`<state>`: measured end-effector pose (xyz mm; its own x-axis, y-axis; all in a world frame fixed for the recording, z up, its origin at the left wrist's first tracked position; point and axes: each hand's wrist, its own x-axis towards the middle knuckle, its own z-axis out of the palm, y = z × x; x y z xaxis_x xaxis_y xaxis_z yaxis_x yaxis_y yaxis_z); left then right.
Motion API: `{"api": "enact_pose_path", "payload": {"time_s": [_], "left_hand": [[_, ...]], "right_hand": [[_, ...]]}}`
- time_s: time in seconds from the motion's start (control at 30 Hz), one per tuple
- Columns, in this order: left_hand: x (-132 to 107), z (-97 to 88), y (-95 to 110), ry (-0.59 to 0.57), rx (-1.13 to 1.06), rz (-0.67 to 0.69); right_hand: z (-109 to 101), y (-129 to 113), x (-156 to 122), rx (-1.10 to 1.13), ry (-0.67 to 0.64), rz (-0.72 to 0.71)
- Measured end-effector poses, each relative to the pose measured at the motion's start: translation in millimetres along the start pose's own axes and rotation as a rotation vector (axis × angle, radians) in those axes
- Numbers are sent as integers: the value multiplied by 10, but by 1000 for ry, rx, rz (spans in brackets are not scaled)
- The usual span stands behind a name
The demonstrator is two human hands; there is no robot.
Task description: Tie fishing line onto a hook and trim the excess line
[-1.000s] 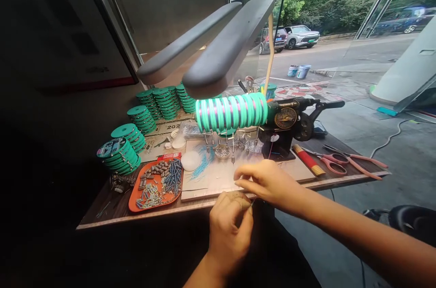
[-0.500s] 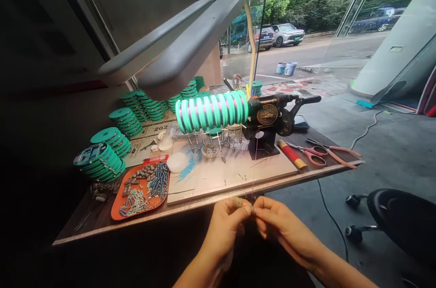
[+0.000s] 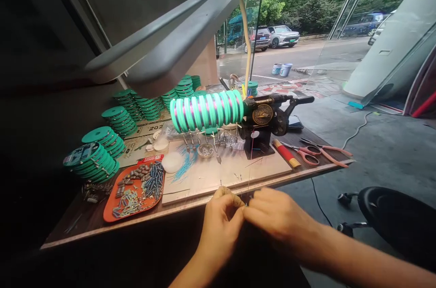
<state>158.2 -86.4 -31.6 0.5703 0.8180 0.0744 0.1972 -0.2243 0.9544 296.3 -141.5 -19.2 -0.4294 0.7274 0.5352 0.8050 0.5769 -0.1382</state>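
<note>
My left hand [image 3: 223, 217] is closed in a pinch just in front of the table edge. My right hand [image 3: 277, 215] pinches beside it, knuckles up, the fingertips of both meeting. A thin fishing line [image 3: 251, 161] drops from the hand-cranked winder [image 3: 264, 117] to my fingertips; any small part held there is too hidden to name. On the winder's shaft sits a row of green foam spools [image 3: 207, 111], with sinkers [image 3: 218, 154] hanging beneath. Small metal pieces [image 3: 237, 176] lie on the board [image 3: 200, 188] just beyond my hands.
An orange tray [image 3: 108, 211] of sinkers and small fittings stands at the left, with stacked green spools [image 3: 117, 122] behind. Scissors [image 3: 308, 157], pliers [image 3: 335, 154] and a red tube [image 3: 285, 153] lie at the right. A lamp [image 3: 184, 33] overhangs the table; a black chair [image 3: 391, 220] stands right.
My right hand has turned over, knuckles now upward, and its forearm has swung out to the right. My left hand keeps its pinch. The whole view has shifted slightly.
</note>
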Motion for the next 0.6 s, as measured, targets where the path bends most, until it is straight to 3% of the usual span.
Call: {"api": "enact_pose_path", "payload": {"time_s": [0.17, 0.33, 0.4, 0.53, 0.6], "left_hand": [[-21, -168, -4, -16, -266, -94], [-9, -231, 17, 65, -309, -160], [-18, -212, 31, 124, -176, -71], [-55, -148, -1, 276, 256, 230], [-64, -133, -35, 305, 355, 325]], "right_hand": [[-79, 301, 477, 268, -241, -22], [9, 320, 516, 368, -268, 75], [22, 303, 495, 380, -251, 119], [11, 315, 541, 402, -234, 237], [10, 333, 593, 418, -233, 290]]}}
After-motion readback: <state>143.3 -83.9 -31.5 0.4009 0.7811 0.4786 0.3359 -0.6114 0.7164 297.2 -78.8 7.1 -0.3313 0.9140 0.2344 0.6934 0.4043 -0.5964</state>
